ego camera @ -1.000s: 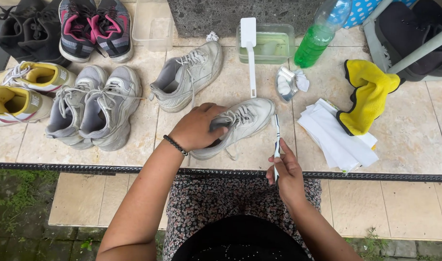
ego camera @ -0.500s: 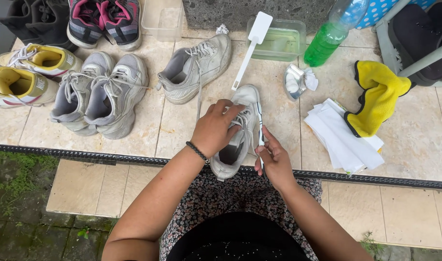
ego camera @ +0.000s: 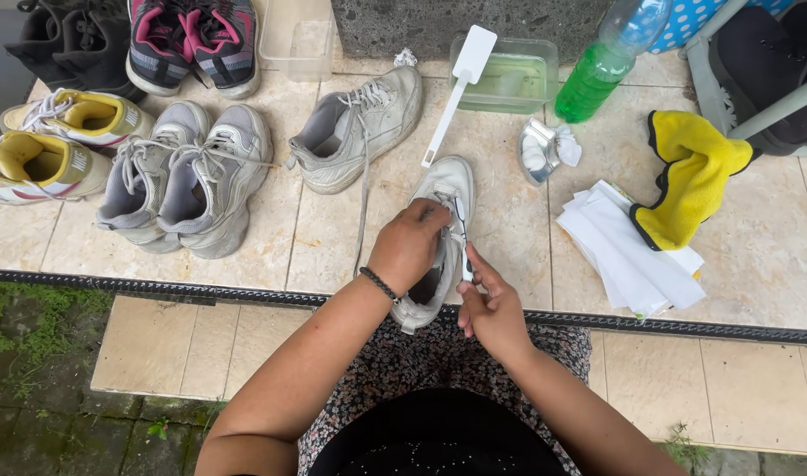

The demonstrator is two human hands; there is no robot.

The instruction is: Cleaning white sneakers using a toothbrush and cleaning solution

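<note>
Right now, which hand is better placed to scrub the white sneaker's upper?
Right. The right hand already pinches the toothbrush, its head lying on the white sneaker by the laces. The left hand is clamped over the sneaker's side, steadying it, so it looks committed to holding.

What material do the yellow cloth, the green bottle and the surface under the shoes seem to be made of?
Yellow cloth: probably soft microfibre or terry, matte, lying in loose folds with a dark edge.
Green bottle: likely clear plastic, glossy, with green liquid showing through.
Surface: beige stone-look tiles, probably ceramic, slightly shiny, with visible grout lines.
</note>
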